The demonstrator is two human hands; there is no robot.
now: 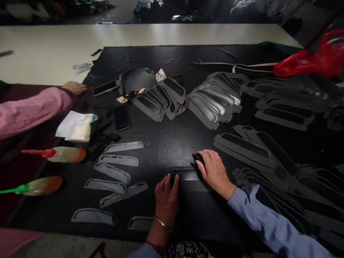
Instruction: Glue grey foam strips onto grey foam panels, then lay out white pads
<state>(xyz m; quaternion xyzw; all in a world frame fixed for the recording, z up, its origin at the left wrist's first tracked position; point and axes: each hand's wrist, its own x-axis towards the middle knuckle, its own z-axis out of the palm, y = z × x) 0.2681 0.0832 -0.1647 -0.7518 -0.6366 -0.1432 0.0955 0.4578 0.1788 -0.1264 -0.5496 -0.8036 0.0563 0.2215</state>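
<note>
A dark grey flat panel (192,175) with a curved top edge lies on the black sheet in front of me. My left hand (167,193), a bangle on its wrist, rests at the panel's left end, fingers stretched and apart, their tips touching it. Over the right end is my right hand (216,172), thumb and fingers curled toward each other. Between those fingertips shows a small dark shape, too unclear to name. Several narrow curved grey strips (111,172) lie to the left of my left hand.
Stacks of grey cut-out panels (215,98) lie behind and to the right. At left are two squeeze bottles (68,154), a white paper-wrapped block (77,130) and two phones (122,118). A co-worker's pink sleeve (34,109) reaches in. A red bag (311,59) is back right.
</note>
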